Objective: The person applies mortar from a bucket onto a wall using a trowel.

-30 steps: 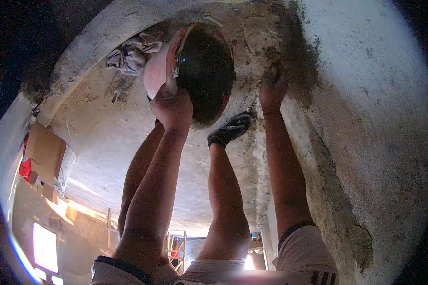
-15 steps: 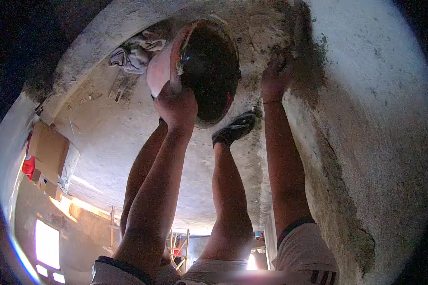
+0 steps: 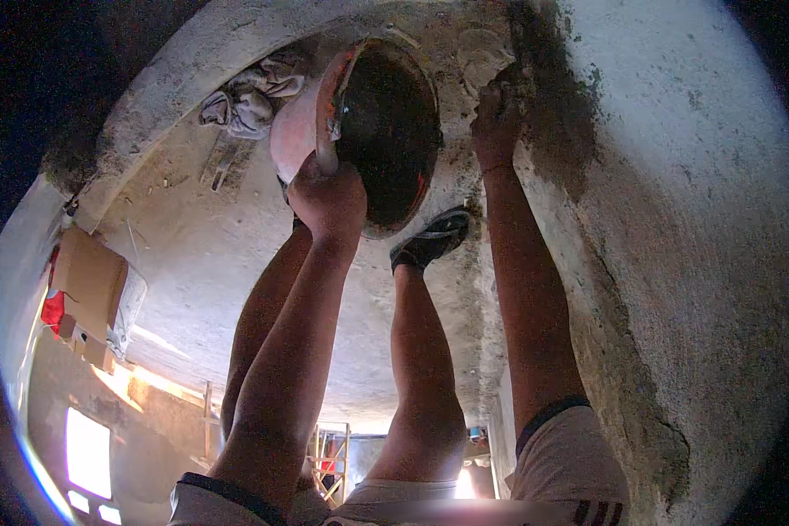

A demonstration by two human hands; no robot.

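My left hand (image 3: 329,200) is closed around the rim of a wide round basin (image 3: 296,140), pale pink outside and dark inside. The basin is tilted on its side, its mouth facing right toward the wall. At the foot of the wall (image 3: 684,228), my right hand (image 3: 497,125) is held with its fingers curled, just right of the basin. Shadow hides what those fingers hold, if anything. A dark damp patch (image 3: 552,105) marks the wall base beside that hand.
Crumpled grey cloth (image 3: 247,107) lies left of the basin. My dark shoe (image 3: 434,237) stands on the concrete floor (image 3: 210,280) below it. A cardboard box (image 3: 88,279) sits far left; a yellow metal frame (image 3: 331,460) shows at the bottom.
My right hand has shifted a little left, away from the wall base. My left hand and the tilted basin stay almost where they were.
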